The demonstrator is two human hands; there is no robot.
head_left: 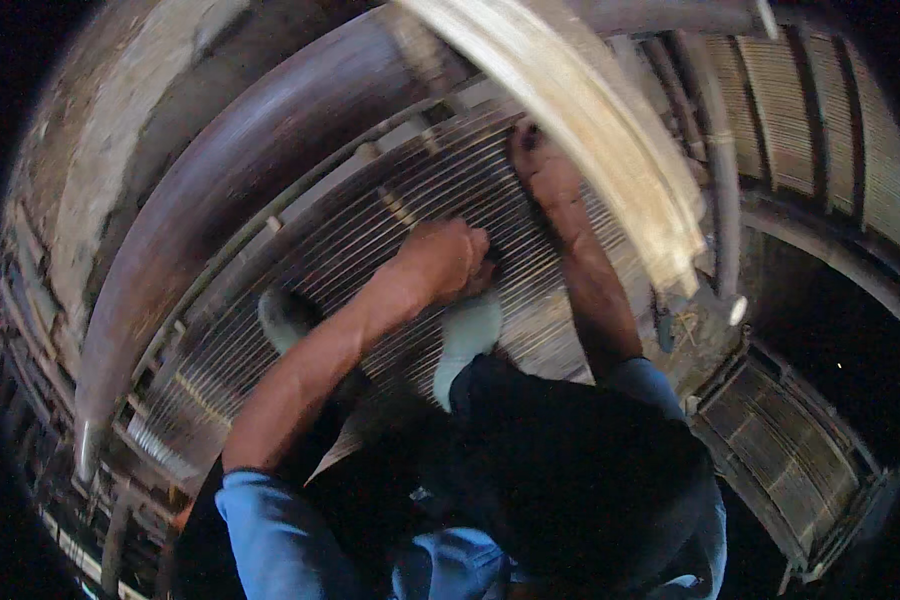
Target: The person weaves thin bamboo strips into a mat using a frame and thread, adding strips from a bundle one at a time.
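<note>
Beneath both my hands lies a panel of thin parallel slats [300, 285], bound crosswise by a few lighter strips. My left hand [440, 258] is closed in a fist just above the middle of this slatted panel; what its fingers hold, if anything, is hidden. Farther out and to the right, my right hand [542, 165] rests by the panel's far edge with its fingers curled. Blur and shadow hide what is in them. Two pale grey-green boots, a right one [470, 325] and a left one [288, 318], are planted on the slats.
A thick dark pole [260, 130] curves along the far left side. A pale wooden beam [580, 130] crosses close above my right arm. Slatted frames [790, 450] stand at the right, with more slatted panels [810, 110] behind. Sticks [35, 310] lie piled at the far left.
</note>
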